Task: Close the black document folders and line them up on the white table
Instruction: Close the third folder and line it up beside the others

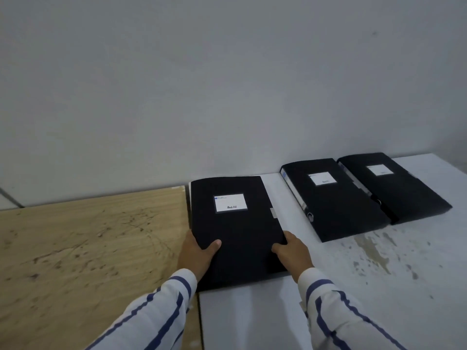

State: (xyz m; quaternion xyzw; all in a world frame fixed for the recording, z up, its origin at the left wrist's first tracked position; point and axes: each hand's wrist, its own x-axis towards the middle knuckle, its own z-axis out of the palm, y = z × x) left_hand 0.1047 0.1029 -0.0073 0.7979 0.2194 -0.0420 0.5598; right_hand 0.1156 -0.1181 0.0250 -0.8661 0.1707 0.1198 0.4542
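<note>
Three black document folders lie closed, each with a white label on its cover. The nearest folder (237, 228) rests flat at the left edge of the white table (353, 286). My left hand (197, 253) grips its left side, thumb on the cover. My right hand (294, 251) grips its right side the same way. A second folder (333, 200) lies flat further right, near the wall. The third folder (394, 185) lies just beyond it, touching or nearly touching it. Both of those point diagonally away from me.
A worn wooden table (88, 248) adjoins the white table on the left. A grey wall (227, 84) runs right behind both tables. The white tabletop has scuffed, stained patches (374, 251) at the right.
</note>
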